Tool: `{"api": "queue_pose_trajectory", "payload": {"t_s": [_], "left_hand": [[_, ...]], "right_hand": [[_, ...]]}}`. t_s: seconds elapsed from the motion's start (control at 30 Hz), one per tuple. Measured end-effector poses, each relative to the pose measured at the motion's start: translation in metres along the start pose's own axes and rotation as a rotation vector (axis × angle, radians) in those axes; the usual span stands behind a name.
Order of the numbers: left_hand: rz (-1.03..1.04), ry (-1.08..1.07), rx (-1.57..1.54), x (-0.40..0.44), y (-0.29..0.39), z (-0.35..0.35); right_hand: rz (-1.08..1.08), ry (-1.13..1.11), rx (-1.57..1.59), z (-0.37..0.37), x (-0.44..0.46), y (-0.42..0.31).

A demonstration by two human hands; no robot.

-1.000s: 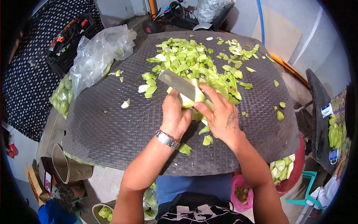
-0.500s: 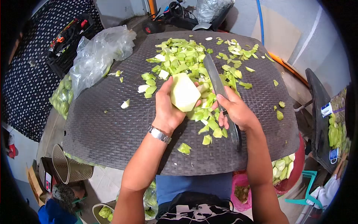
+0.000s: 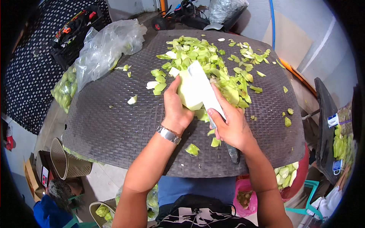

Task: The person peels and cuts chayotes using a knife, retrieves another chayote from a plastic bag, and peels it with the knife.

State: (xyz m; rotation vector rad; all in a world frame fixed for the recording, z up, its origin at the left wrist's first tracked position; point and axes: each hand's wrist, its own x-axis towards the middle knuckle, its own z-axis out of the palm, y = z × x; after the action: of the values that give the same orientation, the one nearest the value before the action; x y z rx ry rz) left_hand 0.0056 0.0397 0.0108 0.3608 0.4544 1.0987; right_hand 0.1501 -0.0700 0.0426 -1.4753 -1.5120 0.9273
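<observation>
My left hand (image 3: 177,108), with a metal watch on its wrist, is wrapped round a pale peeled vegetable (image 3: 188,91). My right hand (image 3: 232,123) grips a large knife (image 3: 207,89) by its handle. The blade shines white and points up and to the left, lying against or just over the vegetable's right side. A heap of green peel pieces (image 3: 197,53) lies beyond and beside both hands on the dark woven table (image 3: 114,136).
A clear plastic bag (image 3: 110,47) and a bag of green vegetables (image 3: 66,89) are at the left. Below the table are a beige basket (image 3: 62,159), a pink bag (image 3: 243,190) and a red tub (image 3: 300,178) with peeled pieces. A dark chair (image 3: 323,129) stands right.
Since half a second ago the knife has moved left from beside the vegetable to its right side, its blade now catching light. The whole view has shifted slightly.
</observation>
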Motion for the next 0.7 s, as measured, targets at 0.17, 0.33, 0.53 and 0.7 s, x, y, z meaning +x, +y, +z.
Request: {"api": "queue_pose_trajectory", "payload": {"t_s": [0.17,0.33,0.53,0.7], "left_hand": [[0.048,0.017,0.024,-0.004,-0.003,0.007],[0.085,0.002,0.116,-0.016,-0.007,0.016],[0.093,-0.083,0.171,-0.016,-0.013,0.012],[0.118,-0.107,0.193,-0.015,-0.020,0.009]], "right_hand": [[0.035,0.078,-0.059,0.003,0.001,0.001],[-0.129,0.179,-0.127,0.012,0.005,0.018],[-0.163,0.243,-0.150,0.016,0.006,0.022],[-0.122,0.267,-0.118,0.018,0.006,0.020]]}}
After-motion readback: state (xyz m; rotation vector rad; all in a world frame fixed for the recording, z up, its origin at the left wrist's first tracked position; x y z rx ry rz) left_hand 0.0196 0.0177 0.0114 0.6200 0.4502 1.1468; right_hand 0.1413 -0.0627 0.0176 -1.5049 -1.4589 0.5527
